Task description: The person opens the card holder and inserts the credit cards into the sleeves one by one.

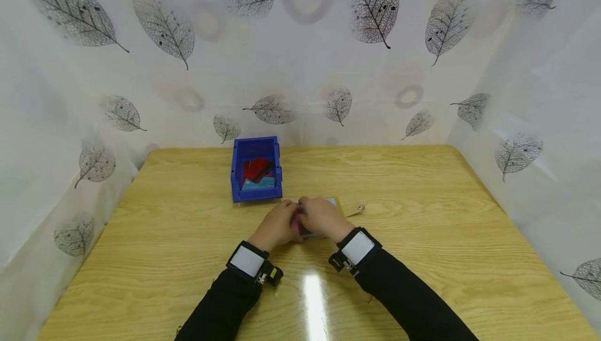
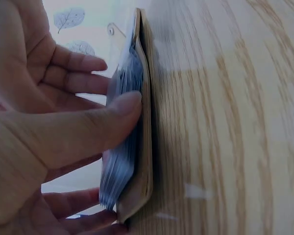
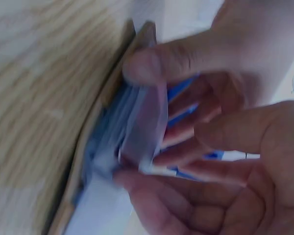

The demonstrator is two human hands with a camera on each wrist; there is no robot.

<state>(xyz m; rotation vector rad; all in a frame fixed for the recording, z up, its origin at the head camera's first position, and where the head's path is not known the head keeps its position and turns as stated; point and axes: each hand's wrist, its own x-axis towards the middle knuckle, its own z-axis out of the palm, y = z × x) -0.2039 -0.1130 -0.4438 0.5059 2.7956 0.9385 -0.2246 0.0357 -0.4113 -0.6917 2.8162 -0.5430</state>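
A tan card holder (image 1: pixel 339 205) with a stack of clear sleeves (image 2: pixel 120 161) stands splayed close over the table. My left hand (image 1: pixel 279 223) grips it, its thumb (image 2: pixel 95 125) on the sleeve edges beside the cover and its fingers behind. A reddish card (image 3: pixel 147 122) shows in a raised sleeve. My right hand (image 1: pixel 324 217) is at the other side of the holder. In the right wrist view one fingertip touches the sleeves, while the thumb stands apart from them. The snap strap (image 1: pixel 354 209) sticks out to the right.
Behind the hands stands a blue bin (image 1: pixel 233 184) with red and light-blue cards (image 1: pixel 258 174) in it. The wooden table (image 1: pixel 422 216) backs onto a white curtain (image 1: pixel 300 64) printed with leaves.
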